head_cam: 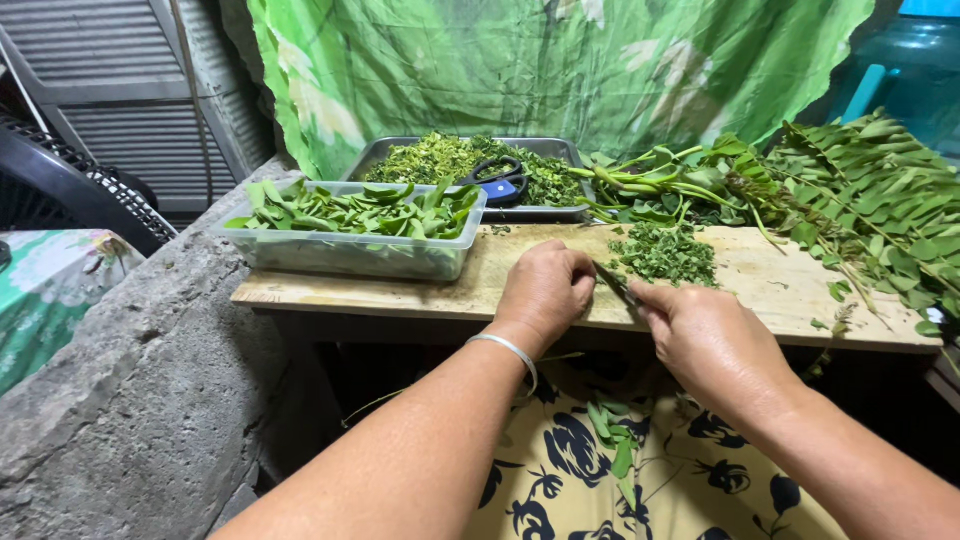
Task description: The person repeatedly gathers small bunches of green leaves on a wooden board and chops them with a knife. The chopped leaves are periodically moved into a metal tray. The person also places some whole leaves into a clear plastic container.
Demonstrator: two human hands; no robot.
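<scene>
1. The left hand [545, 290] rests on the wooden bench [760, 285], its grip curled shut over a small bunch of greens, mostly hidden.
2. The right hand [705, 335] is closed around a knife [615, 283], blade angled beside the left fingers.
3. Chopped leaves [665, 253] lie piled just beyond the blade.
4. A clear tub of whole leaves [355, 225] stands left; a metal tray [470, 165] with scissors [500, 180] sits behind.

- Leaf bundle [617, 283]: a thin, dark green roll of leaves, lying slanted between the two hands at frame centre, just above the counter's near edge.
- Chopped greens [665, 254]: a loose pile of fine green cuttings, resting on the wooden counter immediately above and to the right of the bundle.
</scene>
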